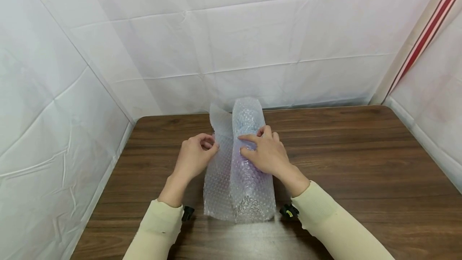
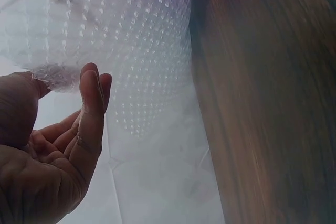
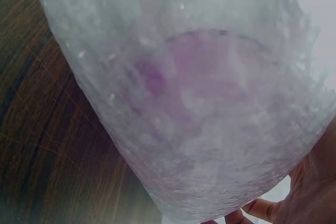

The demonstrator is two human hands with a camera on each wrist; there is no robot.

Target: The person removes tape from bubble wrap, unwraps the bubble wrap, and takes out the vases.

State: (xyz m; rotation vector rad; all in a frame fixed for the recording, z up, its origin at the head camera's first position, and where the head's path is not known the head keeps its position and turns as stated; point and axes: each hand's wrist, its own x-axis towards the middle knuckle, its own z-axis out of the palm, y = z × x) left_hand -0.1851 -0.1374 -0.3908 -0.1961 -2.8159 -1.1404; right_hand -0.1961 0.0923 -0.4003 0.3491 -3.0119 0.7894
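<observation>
A roll of clear bubble wrap [image 1: 252,196] lies lengthwise on the table, with a loose flap [image 1: 219,183] spread to its left. Something pinkish-purple [image 3: 199,77] with a curved edge shows through the layers; its kind is blurred by the wrap. My left hand [image 1: 195,153] pinches the left edge of the flap, and in the left wrist view the bubble wrap [image 2: 142,51] bunches by the thumb. On the right side of the roll rests my right hand [image 1: 268,151], its thumb and index finger stretched across the top. The roll hides most of that hand in the right wrist view.
The dark wood-grain table [image 1: 361,163] runs back to a white sheet wall [image 1: 252,43]. White sheeting [image 1: 32,131] also stands at the left and right sides. Small black devices [image 1: 289,211] sit at both wrists beside the pale yellow sleeves [image 1: 325,212].
</observation>
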